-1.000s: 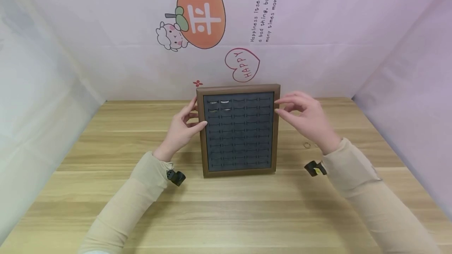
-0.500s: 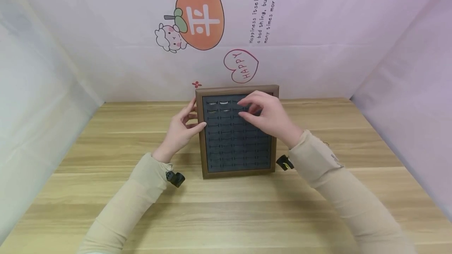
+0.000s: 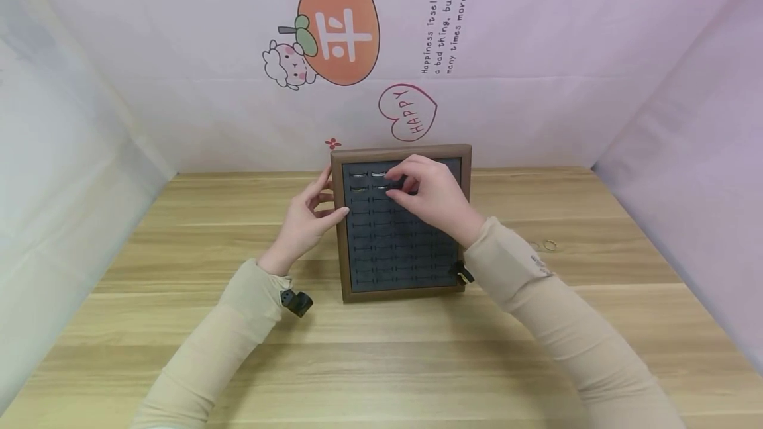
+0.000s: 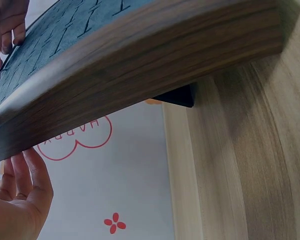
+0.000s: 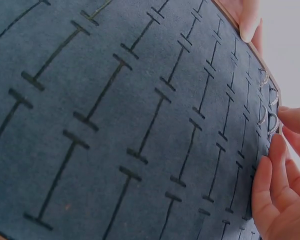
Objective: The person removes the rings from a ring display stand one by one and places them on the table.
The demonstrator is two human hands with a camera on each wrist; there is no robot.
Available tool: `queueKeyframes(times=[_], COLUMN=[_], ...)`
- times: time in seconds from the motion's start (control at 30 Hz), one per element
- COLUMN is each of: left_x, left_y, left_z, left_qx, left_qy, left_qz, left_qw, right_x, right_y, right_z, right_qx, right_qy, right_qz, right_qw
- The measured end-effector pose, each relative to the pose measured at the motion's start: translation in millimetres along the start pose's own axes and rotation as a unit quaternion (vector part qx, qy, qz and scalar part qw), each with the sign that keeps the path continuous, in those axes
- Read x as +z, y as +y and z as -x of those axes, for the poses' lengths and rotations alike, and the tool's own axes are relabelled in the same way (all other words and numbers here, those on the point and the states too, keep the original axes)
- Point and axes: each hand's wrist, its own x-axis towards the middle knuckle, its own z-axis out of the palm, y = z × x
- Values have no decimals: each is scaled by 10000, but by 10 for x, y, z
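Observation:
A ring display tray with a brown wooden frame and dark slotted padding stands propped upright on the table. My left hand grips its left edge, thumb in front and fingers behind; the left wrist view shows those fingers against the frame. Several rings sit in the two leftmost slots of the upper two rows. In front of the padding is my right hand, thumb and index finger apart beside the second column. Seen from the right wrist, its fingertips are close to a ring; contact is unclear.
Loose rings lie on the wooden table, right of the tray. A white printed cloth hangs behind it, with more cloth at both sides. A black support shows behind the tray. Both wrists carry small black cameras.
My right hand has moved left from the tray's right edge, across the padding to the second column of slots. My left hand keeps its grip on the left edge.

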Motion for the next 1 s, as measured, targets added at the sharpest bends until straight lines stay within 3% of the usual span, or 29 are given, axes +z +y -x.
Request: queueKeyframes(times=[0.37,1.0], left_x=[-1,14], left_y=[-15,17], left_z=[-6,9], left_qx=[30,-6], left_qy=[-27,27], left_qz=[43,-29], left_qw=[10000,10000], right_x=[79,129], right_y=[-34,-66], right_z=[-6,-19], right_qx=[100,41], right_qy=[91,270], right_qz=[652,1115], right_qw=[9978,9934])
